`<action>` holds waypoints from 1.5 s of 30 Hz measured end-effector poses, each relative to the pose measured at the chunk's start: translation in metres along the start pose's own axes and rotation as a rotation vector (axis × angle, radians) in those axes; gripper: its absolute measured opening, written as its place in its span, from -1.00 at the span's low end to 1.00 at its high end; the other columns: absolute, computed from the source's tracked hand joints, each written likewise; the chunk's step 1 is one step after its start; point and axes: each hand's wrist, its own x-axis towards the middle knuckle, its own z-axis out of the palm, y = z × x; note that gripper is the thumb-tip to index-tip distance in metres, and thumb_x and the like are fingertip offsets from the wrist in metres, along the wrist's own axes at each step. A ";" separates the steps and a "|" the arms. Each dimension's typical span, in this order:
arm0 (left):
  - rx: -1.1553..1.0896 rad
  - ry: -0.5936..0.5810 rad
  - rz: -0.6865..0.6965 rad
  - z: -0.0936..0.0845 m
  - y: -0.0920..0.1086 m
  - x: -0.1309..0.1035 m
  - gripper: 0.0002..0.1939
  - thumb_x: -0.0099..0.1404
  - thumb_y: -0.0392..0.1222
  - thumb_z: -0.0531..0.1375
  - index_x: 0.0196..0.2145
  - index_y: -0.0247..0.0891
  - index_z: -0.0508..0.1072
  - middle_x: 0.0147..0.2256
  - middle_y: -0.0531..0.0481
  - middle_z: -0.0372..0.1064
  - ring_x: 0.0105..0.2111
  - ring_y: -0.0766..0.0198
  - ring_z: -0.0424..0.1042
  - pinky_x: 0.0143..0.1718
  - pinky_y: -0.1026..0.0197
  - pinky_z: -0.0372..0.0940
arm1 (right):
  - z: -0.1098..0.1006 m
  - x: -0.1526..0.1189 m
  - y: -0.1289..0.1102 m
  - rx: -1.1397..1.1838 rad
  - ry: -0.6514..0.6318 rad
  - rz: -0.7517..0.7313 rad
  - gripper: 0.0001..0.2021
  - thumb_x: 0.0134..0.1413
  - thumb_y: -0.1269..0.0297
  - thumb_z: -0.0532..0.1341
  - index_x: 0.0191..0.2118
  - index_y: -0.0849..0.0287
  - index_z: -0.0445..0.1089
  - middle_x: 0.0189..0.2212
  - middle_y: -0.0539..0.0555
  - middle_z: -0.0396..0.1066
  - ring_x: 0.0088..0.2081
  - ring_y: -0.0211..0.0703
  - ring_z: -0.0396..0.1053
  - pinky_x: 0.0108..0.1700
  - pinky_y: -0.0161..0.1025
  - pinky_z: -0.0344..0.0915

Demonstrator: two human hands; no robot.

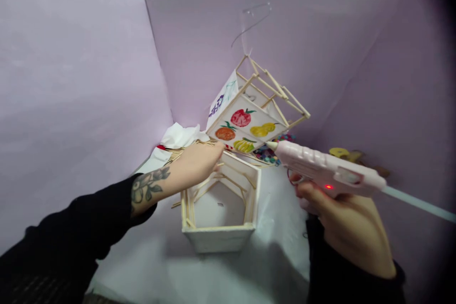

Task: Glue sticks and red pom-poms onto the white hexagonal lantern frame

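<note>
My right hand (351, 228) is wrapped round a pale pink glue gun (331, 166) with a lit red light. A white glue stick (420, 202) sticks out of its back end, and its nozzle points left. Over the far left rim of a white pentagonal box (224, 240), framed with wooden sticks, my left hand (199, 164) is curled. Its fingers are mostly hidden, and what they grip cannot be made out. Behind the box a tilted stick-framed lantern (245, 109) shows painted fruit on its panel. The nozzle appears near its lower edge.
A bent wire hook (254, 21) rises above the lantern. Loose wooden sticks (178, 153) and crumpled white paper (181, 135) lie at the back left. Colourful small pieces (267, 154) and a yellow roll (340, 153) are at the back right. Lilac panels (85, 57) enclose the workspace.
</note>
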 end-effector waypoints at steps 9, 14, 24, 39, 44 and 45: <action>0.225 -0.019 0.103 0.022 0.002 0.021 -0.81 0.27 -0.41 0.14 -0.18 -0.22 0.40 -0.38 -0.14 0.48 -0.33 0.05 0.50 -0.30 0.14 0.23 | -0.009 -0.003 -0.007 0.027 0.016 -0.072 -0.83 0.13 0.05 0.38 -0.21 -0.05 0.50 -0.30 -0.02 0.49 -0.24 -0.06 0.46 -0.31 -0.22 0.36; 0.301 -0.007 0.176 0.025 0.004 0.024 -0.79 0.35 -0.44 0.05 -0.17 -0.27 0.42 -0.39 -0.17 0.47 -0.31 0.03 0.52 -0.27 0.11 0.26 | -0.010 -0.001 -0.016 0.055 -0.001 -0.086 -0.79 0.11 -0.01 0.39 -0.22 -0.06 0.51 -0.31 0.00 0.49 -0.27 -0.05 0.46 -0.34 -0.20 0.36; 0.494 -0.085 0.299 0.035 -0.003 0.034 -0.85 0.36 -0.43 0.08 -0.21 -0.31 0.42 -0.37 -0.14 0.52 -0.38 0.09 0.55 -0.39 0.15 0.32 | -0.008 0.000 -0.012 0.049 -0.007 -0.085 -0.74 0.11 -0.02 0.38 -0.17 0.00 0.53 -0.24 0.03 0.53 -0.17 0.00 0.47 -0.12 -0.11 0.40; 0.552 -0.195 0.422 0.010 0.010 0.041 -0.83 0.32 -0.49 0.13 -0.27 -0.35 0.50 -0.36 -0.17 0.54 -0.34 0.13 0.51 -0.36 0.16 0.31 | -0.007 0.002 -0.018 0.045 -0.009 -0.107 -0.72 0.06 -0.06 0.41 -0.26 0.02 0.51 -0.35 0.01 0.49 -0.25 -0.03 0.45 -0.14 -0.11 0.36; 0.551 -0.193 0.412 0.017 0.002 0.041 -0.81 0.31 -0.48 0.12 -0.25 -0.36 0.52 -0.37 -0.19 0.54 -0.35 0.11 0.50 -0.38 0.14 0.29 | -0.006 0.002 -0.020 0.031 -0.003 -0.115 -0.70 0.05 -0.08 0.41 -0.26 0.03 0.51 -0.36 0.02 0.48 -0.24 -0.01 0.44 -0.18 -0.13 0.36; 0.550 -0.188 0.414 0.018 0.001 0.041 -0.80 0.31 -0.48 0.11 -0.26 -0.36 0.52 -0.38 -0.19 0.54 -0.36 0.10 0.50 -0.38 0.14 0.29 | -0.006 0.002 -0.020 0.030 -0.004 -0.117 -0.70 0.05 -0.07 0.41 -0.26 0.03 0.51 -0.36 0.02 0.47 -0.24 -0.02 0.44 -0.18 -0.13 0.36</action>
